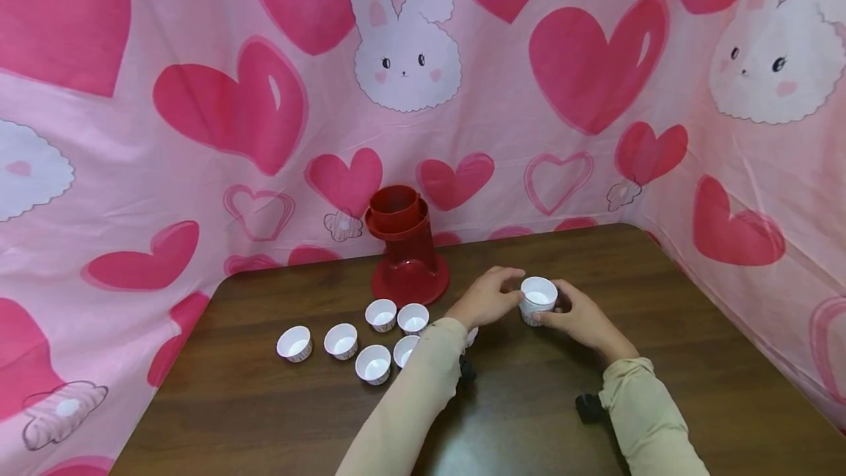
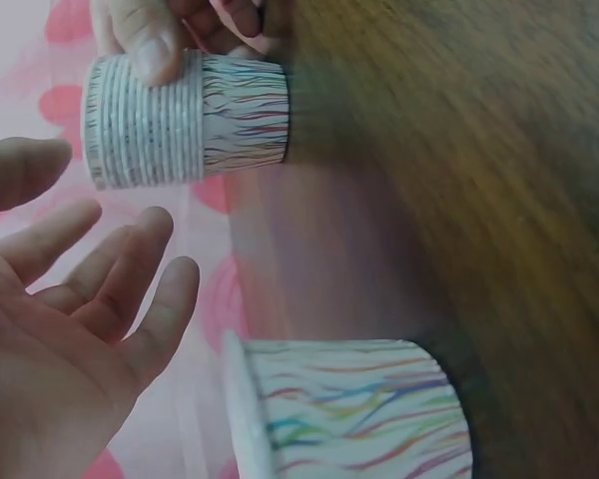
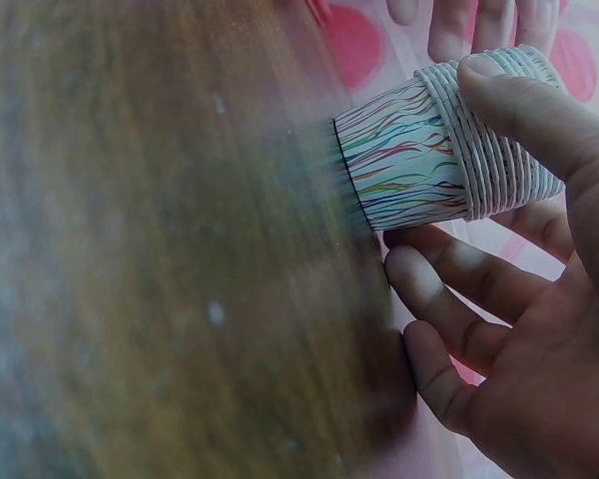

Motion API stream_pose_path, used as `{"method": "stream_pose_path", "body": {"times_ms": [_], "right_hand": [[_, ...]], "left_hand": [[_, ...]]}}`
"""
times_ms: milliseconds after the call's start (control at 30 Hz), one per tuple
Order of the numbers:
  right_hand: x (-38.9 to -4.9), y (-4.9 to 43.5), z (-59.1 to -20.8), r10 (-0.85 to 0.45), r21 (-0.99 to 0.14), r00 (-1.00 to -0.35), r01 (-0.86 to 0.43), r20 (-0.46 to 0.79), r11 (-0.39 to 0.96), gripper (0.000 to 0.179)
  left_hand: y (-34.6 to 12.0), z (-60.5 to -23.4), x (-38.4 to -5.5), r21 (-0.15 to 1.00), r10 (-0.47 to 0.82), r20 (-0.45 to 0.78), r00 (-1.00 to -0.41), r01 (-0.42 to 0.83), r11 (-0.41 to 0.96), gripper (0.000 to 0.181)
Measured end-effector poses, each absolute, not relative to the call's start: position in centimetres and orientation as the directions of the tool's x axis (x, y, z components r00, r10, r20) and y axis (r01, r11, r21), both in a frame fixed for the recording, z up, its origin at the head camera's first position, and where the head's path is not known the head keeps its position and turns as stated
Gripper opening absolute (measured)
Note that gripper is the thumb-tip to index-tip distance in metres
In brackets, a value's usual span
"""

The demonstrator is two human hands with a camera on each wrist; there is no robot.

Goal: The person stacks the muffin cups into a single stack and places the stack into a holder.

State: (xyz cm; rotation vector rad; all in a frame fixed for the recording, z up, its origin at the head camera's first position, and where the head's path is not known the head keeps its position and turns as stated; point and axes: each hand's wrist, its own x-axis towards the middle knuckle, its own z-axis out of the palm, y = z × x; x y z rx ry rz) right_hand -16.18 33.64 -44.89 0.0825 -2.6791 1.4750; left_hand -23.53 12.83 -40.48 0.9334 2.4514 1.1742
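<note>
A nested stack of white paper baking cups [image 1: 538,294] with wavy coloured stripes stands upright on the right half of the table. My right hand [image 1: 584,318] holds it from the right; in the right wrist view the thumb presses the ridged rims and the fingers lie round the other side. My left hand [image 1: 487,297] is just left of the stack, its fingers spread and loosely bent with nothing between them. A gap separates them from the stack [image 2: 185,122] in the left wrist view. One single baking cup [image 2: 359,409] stands close below the left palm there.
Several single baking cups [image 1: 373,364] stand apart on the left and middle of the wooden table [image 1: 264,417], some partly behind the left forearm. A red plastic stand [image 1: 411,259] with a round base and cup-like top is at the back, near the pink heart-patterned cloth [image 1: 463,123].
</note>
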Motion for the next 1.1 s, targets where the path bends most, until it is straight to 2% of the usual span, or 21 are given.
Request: {"method": "stream_pose_path", "body": {"times_ms": [233, 600, 833, 967, 1100], "right_hand": [[-16.2, 33.3, -44.6, -0.011, -0.846, -0.997, -0.070, 0.076, 0.529, 0.063], [-16.2, 33.4, -44.9, 0.004, -0.832, -0.995, -0.085, 0.104, 0.548, 0.061], [-16.1, 33.4, -44.8, -0.001, -0.836, -0.996, -0.080, 0.095, 0.543, 0.061], [-16.3, 33.3, -45.0, 0.004, -0.833, -0.996, -0.074, 0.091, 0.548, 0.061], [-16.4, 33.0, -45.0, -0.002, -0.831, -0.996, -0.074, 0.088, 0.552, 0.060]], "left_hand": [[10.0, -39.2, -23.0, 0.785, 0.642, 0.067, -0.764, 0.438, 0.439, 0.036], [1.3, -36.8, -21.9, 0.772, 0.608, 0.113, -0.786, 0.455, 0.444, 0.030], [-6.0, -36.2, -21.5, 0.745, 0.508, 0.125, -0.852, 0.419, 0.519, 0.028], [-11.0, -36.3, -22.2, 0.702, 0.451, 0.164, -0.877, 0.425, 0.571, 0.032], [-16.4, -37.1, -23.0, 0.681, 0.394, 0.149, -0.907, 0.383, 0.625, 0.047]]}}
